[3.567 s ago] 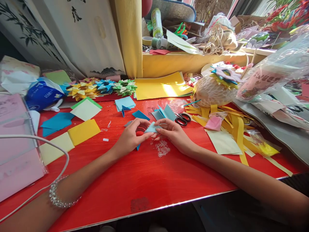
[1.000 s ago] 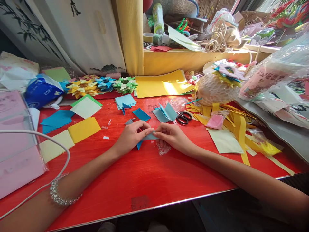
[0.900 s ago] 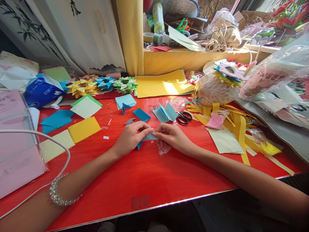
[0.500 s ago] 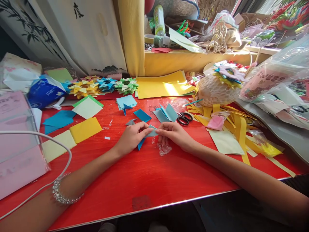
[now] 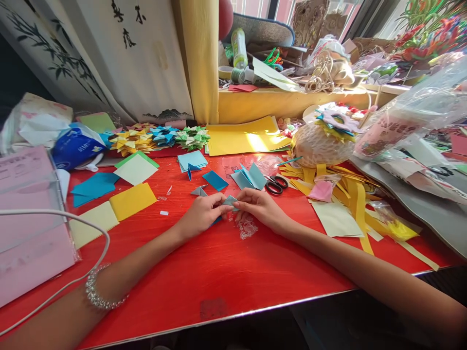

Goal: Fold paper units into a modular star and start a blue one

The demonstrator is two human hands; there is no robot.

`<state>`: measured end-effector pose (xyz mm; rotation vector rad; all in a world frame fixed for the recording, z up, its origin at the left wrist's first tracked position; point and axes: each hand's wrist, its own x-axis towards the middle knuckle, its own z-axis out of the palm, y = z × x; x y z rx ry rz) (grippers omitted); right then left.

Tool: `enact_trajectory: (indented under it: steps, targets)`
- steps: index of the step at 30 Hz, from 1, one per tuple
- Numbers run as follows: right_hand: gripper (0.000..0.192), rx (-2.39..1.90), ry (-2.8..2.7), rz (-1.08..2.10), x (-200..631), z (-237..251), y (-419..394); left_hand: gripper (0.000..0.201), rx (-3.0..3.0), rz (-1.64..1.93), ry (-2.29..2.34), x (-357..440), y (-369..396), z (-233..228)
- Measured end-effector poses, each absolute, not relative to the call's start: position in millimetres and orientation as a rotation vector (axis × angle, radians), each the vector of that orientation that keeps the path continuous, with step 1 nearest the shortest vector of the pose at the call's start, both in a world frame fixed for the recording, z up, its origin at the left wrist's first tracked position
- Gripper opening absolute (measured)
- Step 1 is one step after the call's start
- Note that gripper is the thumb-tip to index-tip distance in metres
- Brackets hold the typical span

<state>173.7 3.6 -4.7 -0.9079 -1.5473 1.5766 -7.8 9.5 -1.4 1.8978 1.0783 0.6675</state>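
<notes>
Between my two hands is a small folded piece of light blue paper (image 5: 230,201). My left hand (image 5: 205,214) pinches its left side with thumb and fingers, and my right hand (image 5: 258,206) pinches its right side. A darker blue folded piece (image 5: 216,221) shows partly under my left hand. Just beyond my hands lie a grey-blue folded piece (image 5: 199,191), a flat blue rectangle (image 5: 215,180) and a standing blue folded piece (image 5: 192,169). Light blue folded sheets (image 5: 250,177) stand partly open beside black-handled scissors (image 5: 276,184).
Coloured paper sheets (image 5: 132,198) lie left, near a pink box (image 5: 32,218) and a white cable (image 5: 104,248). Folded paper stars (image 5: 133,139) line the back beside yellow sheets (image 5: 241,136). On the right are yellow strips (image 5: 359,204) and a netted round object (image 5: 317,143).
The light blue paper is turned and shows a smaller, more pointed shape between my fingers. My view has tilted up slightly. Less of the darker blue piece under my left hand shows.
</notes>
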Motion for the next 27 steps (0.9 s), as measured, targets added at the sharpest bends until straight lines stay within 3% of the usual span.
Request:
enact_trajectory:
  steps: [7, 14, 27]
  targets:
    - [0.023, -0.971, -1.560, 1.531, 174.1, -3.9, 2.6, 0.026, 1.812, 0.676, 1.040, -8.2, 8.8, -0.4]
    - [0.025, -0.963, -1.418, 1.555, 174.3, -4.7, 9.9, 0.021, 1.684, 0.942, 1.088, -6.6, 9.3, 1.1]
    - [0.016, -0.917, -1.313, 1.466, 176.6, -9.0, 12.9, 0.023, 1.476, 0.883, 0.984, -8.5, 11.7, 0.9]
